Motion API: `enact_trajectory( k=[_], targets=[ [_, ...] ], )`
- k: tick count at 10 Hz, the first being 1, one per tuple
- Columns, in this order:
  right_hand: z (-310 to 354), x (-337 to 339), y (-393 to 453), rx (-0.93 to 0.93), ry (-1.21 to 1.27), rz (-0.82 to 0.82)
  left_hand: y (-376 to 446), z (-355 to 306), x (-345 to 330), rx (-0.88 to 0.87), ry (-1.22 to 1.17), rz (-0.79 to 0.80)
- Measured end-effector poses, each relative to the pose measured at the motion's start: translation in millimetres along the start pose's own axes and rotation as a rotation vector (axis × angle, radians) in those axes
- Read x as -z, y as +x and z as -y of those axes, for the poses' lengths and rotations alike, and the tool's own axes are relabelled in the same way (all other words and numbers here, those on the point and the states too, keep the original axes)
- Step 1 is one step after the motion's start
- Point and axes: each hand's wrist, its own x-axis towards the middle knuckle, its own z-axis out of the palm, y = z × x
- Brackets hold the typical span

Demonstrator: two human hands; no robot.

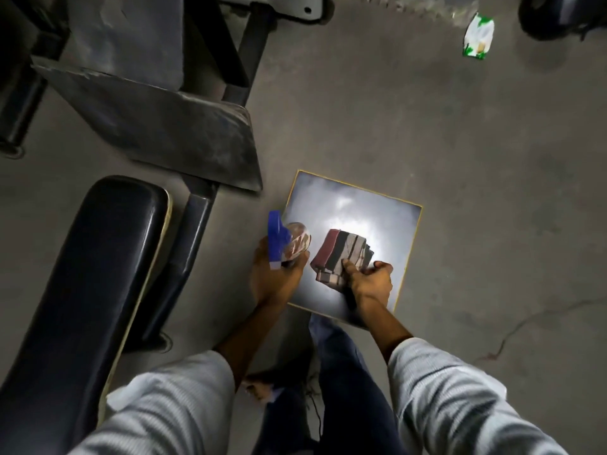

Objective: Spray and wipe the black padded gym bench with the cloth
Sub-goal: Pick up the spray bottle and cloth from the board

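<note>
The black padded gym bench [82, 290] runs along the left side, from the bottom left corner up toward the middle. My left hand [272, 277] is closed around a clear spray bottle [297, 243] with a blue trigger head [277, 239], held just off the left edge of a shiny square tile [377, 211] on the floor. My right hand [369, 279] grips the near edge of a folded striped cloth [340, 254], red, dark and grey, which rests on that tile.
A dusty angled seat pad [157, 123] on a dark steel frame [193, 231] stands beyond the bench. A green and white wrapper [478, 36] lies on the concrete floor at the far right, near a dark round object [561, 14]. My legs and feet are below.
</note>
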Motion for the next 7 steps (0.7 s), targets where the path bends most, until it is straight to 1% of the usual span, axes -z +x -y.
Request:
enact_trajectory(
  k=[1, 2, 3, 4, 5, 6, 7],
  targets=[
    [-7.0, -10.3, 12.7, -0.049, 0.0, -0.025, 1.8, -5.8, 1.6, 0.01, -0.052, 0.017],
    [-4.8, -12.9, 14.2, -0.068, 0.037, -0.014, -3.3, -9.5, 1.8, -0.08, -0.059, -0.024],
    [5.9, -6.2, 2.6, -0.027, 0.024, 0.014, -4.8, 3.7, 0.6, -0.167, -0.023, -0.033],
    [7.5, -8.0, -10.7, 0.097, 0.073, 0.071, -31.3, 5.4, 10.0, -0.254, -0.09, -0.293],
    [14.6, -9.3, -36.0, 0.133, 0.236, 0.179, -59.5, 11.1, 38.1, -0.297, -0.182, -0.276],
    [23.3, -15.2, -69.9, 0.094, 0.394, 0.297, -78.4, 36.5, 66.9, -0.338, -0.284, -0.333],
    [27.2, -26.0, -114.4, 0.08, 0.45, 0.392, -103.3, 64.7, 97.9, -0.27, -0.369, -0.341]
  ],
)
